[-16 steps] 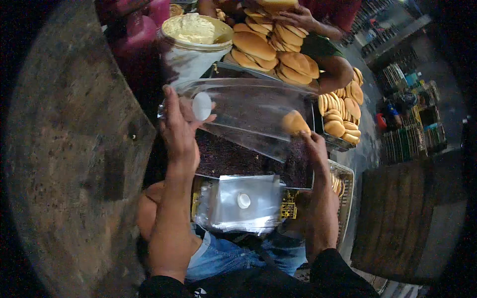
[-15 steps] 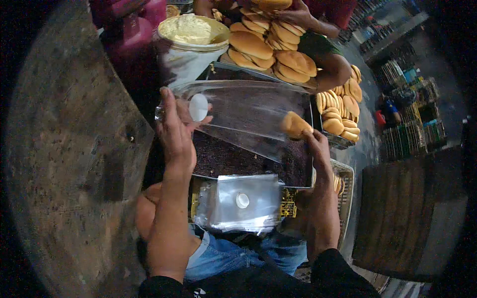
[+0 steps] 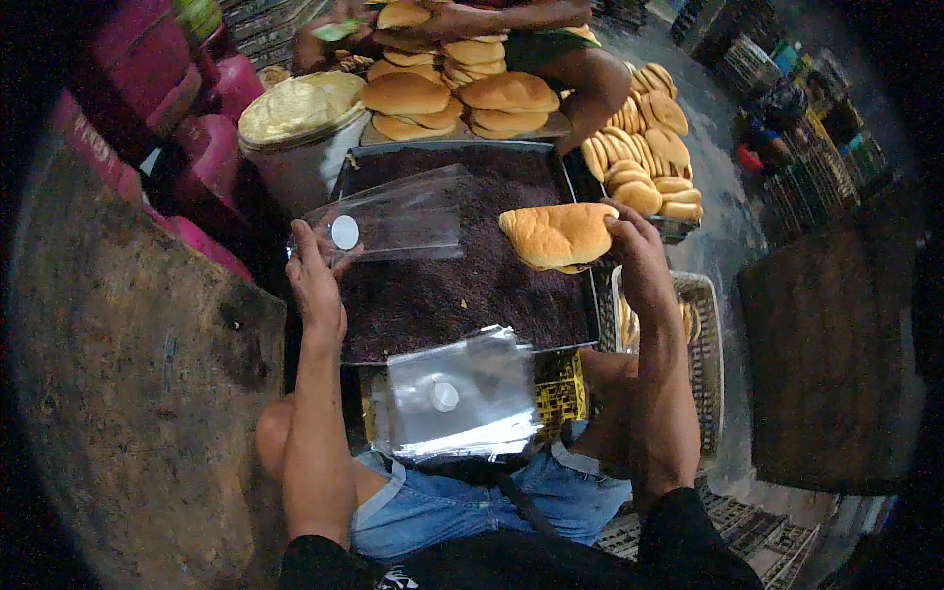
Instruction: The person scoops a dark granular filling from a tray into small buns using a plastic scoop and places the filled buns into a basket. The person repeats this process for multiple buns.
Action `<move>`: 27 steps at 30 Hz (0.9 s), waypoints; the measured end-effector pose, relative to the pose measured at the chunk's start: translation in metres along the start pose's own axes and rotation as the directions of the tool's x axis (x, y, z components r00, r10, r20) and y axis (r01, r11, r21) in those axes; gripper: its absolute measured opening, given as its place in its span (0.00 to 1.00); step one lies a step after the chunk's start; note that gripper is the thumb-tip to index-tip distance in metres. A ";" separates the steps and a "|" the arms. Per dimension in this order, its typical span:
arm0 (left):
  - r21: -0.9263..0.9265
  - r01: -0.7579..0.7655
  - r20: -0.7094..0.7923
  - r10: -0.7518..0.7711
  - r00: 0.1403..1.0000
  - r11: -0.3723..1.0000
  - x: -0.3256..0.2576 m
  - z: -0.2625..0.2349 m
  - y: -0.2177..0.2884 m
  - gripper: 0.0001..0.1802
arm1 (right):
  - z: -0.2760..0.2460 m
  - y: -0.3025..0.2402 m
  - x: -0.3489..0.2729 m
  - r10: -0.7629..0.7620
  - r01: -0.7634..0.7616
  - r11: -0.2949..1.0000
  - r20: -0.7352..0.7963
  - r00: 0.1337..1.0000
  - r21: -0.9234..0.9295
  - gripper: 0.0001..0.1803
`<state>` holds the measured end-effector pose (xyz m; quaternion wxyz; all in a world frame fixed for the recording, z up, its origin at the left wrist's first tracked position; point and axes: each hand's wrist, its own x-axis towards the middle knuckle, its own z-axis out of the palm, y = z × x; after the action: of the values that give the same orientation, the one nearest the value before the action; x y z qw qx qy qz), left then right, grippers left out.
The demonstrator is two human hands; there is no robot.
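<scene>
My left hand [image 3: 320,264] is closed on the end of a clear plastic bag [image 3: 418,218] with a round white label. The bag stretches out to the right, over a tray [image 3: 346,197] of dark, crumbly filling [image 3: 423,295]. At the tray's right side my right hand [image 3: 637,246] pinches the right end of a golden bun [image 3: 560,234]. A gap lies between the bun and the bag. Close to my lap rests a stack of clear plastic bags [image 3: 462,393], also with a round white label.
Several flat buns [image 3: 413,96] are stacked beyond the tray, near another person's arms [image 3: 521,15] and knee. A bucket of pale cream [image 3: 300,108] stands far left. More buns [image 3: 649,147] fill a container at right, above a pale basket [image 3: 710,344]. A wooden board [image 3: 147,393] lies left.
The bun and the bag have drawn apart; the bun now shows fully in my right hand. The view has shifted, so the tray sits further left.
</scene>
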<state>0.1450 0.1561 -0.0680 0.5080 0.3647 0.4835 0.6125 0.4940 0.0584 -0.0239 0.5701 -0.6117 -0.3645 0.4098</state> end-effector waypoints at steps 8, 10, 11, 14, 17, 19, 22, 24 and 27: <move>0.047 0.015 0.357 -0.031 0.933 0.999 -0.006 0.033 -0.029 0.35 | -0.022 -0.006 -0.032 0.051 -0.057 0.945 0.028 0.998 0.322 0.28; 0.098 -0.030 0.505 -0.024 0.863 0.995 -0.012 0.049 -0.029 0.35 | -0.033 0.012 -0.025 0.041 -0.048 0.964 0.034 0.999 0.262 0.27; 0.049 -0.099 0.551 0.056 0.833 0.994 -0.020 0.054 -0.025 0.36 | -0.034 0.021 -0.020 0.046 -0.055 0.979 0.052 0.998 0.194 0.27; -0.197 -0.058 0.720 0.185 0.669 0.979 -0.054 0.071 -0.015 0.41 | 0.004 0.044 -0.009 -0.139 0.138 0.984 -0.003 0.990 0.116 0.23; -0.351 0.256 0.788 0.136 0.601 0.901 -0.092 0.085 0.003 0.42 | 0.032 0.036 -0.018 -0.155 0.144 0.976 0.056 0.986 0.163 0.26; -0.245 0.317 0.765 -0.018 0.643 0.916 -0.084 0.074 -0.020 0.43 | 0.046 0.037 -0.024 -0.131 0.113 0.980 0.105 0.986 0.165 0.28; -0.215 0.317 0.607 -0.128 0.785 0.924 -0.074 0.066 -0.041 0.42 | 0.061 0.023 -0.056 -0.305 0.303 0.915 -0.034 0.952 0.267 0.28; -0.192 0.236 0.706 -0.032 0.707 0.953 -0.048 0.028 -0.061 0.40 | 0.072 0.021 -0.067 -0.710 0.693 0.687 0.001 0.704 -0.220 0.28; -0.459 0.598 0.748 -0.077 0.659 0.657 -0.074 0.052 -0.055 0.38 | 0.073 0.018 -0.064 -0.898 0.764 0.321 0.077 0.433 -0.559 0.34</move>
<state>0.2249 0.0966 -0.1041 0.8543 0.2444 0.0733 0.4529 0.4010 0.0273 -0.0370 0.5515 -0.5063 -0.6480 -0.1398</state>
